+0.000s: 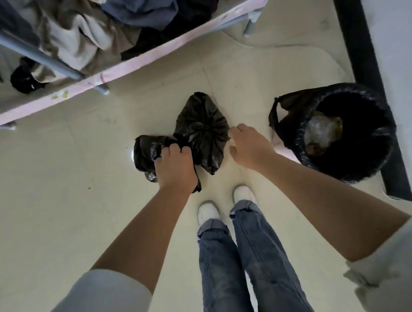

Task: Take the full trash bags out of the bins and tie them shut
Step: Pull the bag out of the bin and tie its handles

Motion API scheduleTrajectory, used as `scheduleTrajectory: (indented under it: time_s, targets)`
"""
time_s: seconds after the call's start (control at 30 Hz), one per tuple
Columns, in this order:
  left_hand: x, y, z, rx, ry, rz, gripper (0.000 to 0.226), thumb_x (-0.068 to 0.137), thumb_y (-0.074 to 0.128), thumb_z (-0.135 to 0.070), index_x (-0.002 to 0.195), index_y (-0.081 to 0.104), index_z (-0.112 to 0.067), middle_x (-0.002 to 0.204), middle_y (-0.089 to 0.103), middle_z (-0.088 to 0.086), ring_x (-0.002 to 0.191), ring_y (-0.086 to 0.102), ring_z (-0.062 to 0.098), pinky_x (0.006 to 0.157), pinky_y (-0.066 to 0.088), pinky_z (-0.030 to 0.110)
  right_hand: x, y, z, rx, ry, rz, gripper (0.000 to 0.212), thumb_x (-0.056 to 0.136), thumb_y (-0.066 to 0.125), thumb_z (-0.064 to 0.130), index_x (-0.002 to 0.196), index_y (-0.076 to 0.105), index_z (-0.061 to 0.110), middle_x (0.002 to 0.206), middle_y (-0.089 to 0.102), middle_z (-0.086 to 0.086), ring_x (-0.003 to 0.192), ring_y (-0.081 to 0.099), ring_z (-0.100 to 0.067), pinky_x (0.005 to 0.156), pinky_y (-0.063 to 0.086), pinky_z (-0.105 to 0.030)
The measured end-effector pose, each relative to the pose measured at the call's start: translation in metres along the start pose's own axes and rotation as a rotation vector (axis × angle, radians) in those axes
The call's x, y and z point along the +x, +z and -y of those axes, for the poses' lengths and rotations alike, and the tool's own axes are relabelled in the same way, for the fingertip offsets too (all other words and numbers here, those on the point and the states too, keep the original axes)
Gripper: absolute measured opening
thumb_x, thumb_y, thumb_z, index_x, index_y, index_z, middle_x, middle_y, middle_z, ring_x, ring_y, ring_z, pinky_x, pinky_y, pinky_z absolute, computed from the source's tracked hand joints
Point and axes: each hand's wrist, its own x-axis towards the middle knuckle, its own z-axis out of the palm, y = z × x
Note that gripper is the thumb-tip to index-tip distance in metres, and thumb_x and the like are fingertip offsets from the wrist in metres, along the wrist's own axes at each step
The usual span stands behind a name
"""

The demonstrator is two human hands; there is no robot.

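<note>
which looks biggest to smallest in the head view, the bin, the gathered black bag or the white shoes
1. bin, largest.
2. gathered black bag on the floor, held by the left hand.
3. white shoes, each smallest; the two look alike, so unranked.

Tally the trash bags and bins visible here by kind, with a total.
Black trash bags out on the floor: 2, one gathered shut, one gripped by the left hand
Bins: 1, the black bin
Bags still lining the bin: 1
Total: 4

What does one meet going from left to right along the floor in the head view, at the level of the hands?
Left hand gripping a small black bag → tied black trash bag → right hand, holding nothing → black-lined bin with trash inside.
</note>
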Motion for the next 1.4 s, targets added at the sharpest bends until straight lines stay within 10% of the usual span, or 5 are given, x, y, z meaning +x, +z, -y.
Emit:
scheduleTrajectory:
  time_s: [0.43,0.87,1.13,1.4]
  targets:
    - [-0.054,0.020,-0.183,0.019,0.142,0.047,0.029,0.092,0.038,-0.013,0.120,0.045,-0.010,0.127,0.046,0.010,0.119,0.041,0.027,0.092,0.040,0.035,-0.148,-0.020,-0.237,0.057,0.372,0.013,0.034,0.090,0.041,0.012,0.122,0.048,0.005,0.125,0.051,-0.016,0.117,0.048,-0.033,0.091,0.043,-0.038]
    - [-0.088,0.122,-0.358,-0.157,-0.060,-0.026,0.039,0.093,0.041,-0.023,0.132,0.041,-0.018,0.134,0.045,0.003,0.124,0.041,0.020,0.096,0.042,0.030,-0.191,0.045,-0.389,-0.146,0.046,0.044,0.045,0.091,0.043,0.026,0.133,0.037,0.013,0.134,0.044,-0.008,0.125,0.039,-0.026,0.098,0.039,-0.038]
    - [-0.008,0.163,-0.334,0.085,0.318,-0.266,0.049,0.093,0.040,-0.037,0.140,0.037,-0.023,0.149,0.034,-0.001,0.141,0.023,0.014,0.112,0.018,0.035,-0.120,0.084,-0.411,-0.127,-0.233,-0.229,0.056,0.083,0.053,0.048,0.133,0.043,0.028,0.136,0.046,0.003,0.132,0.030,-0.016,0.110,0.013,-0.034]
    - [0.042,0.174,-0.307,0.143,0.668,-0.382,0.037,0.087,0.054,-0.038,0.123,0.058,-0.030,0.123,0.061,-0.011,0.121,0.046,0.010,0.102,0.019,0.027,-0.064,0.091,-0.406,-0.141,-0.492,-0.026,0.033,0.076,0.069,0.034,0.103,0.068,0.015,0.095,0.064,0.004,0.087,0.054,-0.012,0.082,0.043,-0.026]
